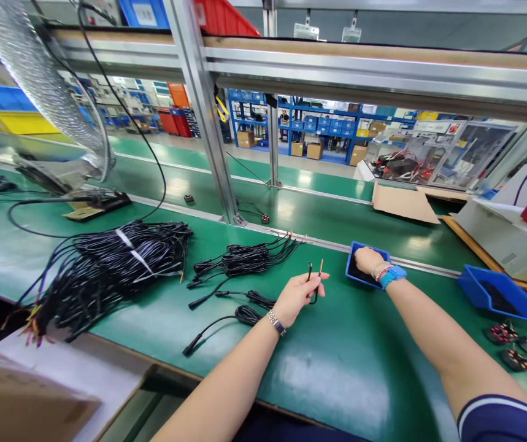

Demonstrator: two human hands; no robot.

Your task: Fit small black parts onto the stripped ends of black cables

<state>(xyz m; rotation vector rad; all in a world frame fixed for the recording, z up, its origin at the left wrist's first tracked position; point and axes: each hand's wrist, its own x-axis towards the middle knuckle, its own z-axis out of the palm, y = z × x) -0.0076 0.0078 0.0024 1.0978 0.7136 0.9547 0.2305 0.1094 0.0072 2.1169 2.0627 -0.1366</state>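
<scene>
My left hand (297, 296) is closed on a black cable (315, 297), pinching it near its end. Two thin wire ends, one dark and one orange-tipped, stand up above the fingers. Under and beside this wrist lie coiled black cables (247, 315) with dark connectors on their left ends. My right hand (367, 260) reaches down into a small blue bin (350, 274) with dark contents. Its fingers are hidden inside, so their grip does not show. Just behind my left hand rests a bundle of black cables (247, 259) with stripped tips pointing right.
A large tied bundle of black cables (125, 258) covers the left of the green bench (327, 374). Further right stand another blue bin (497, 294) and several round copper-wound parts (515, 360). An aluminium post (208, 116) rises behind the cables; a silver duct (46, 80) hangs at left.
</scene>
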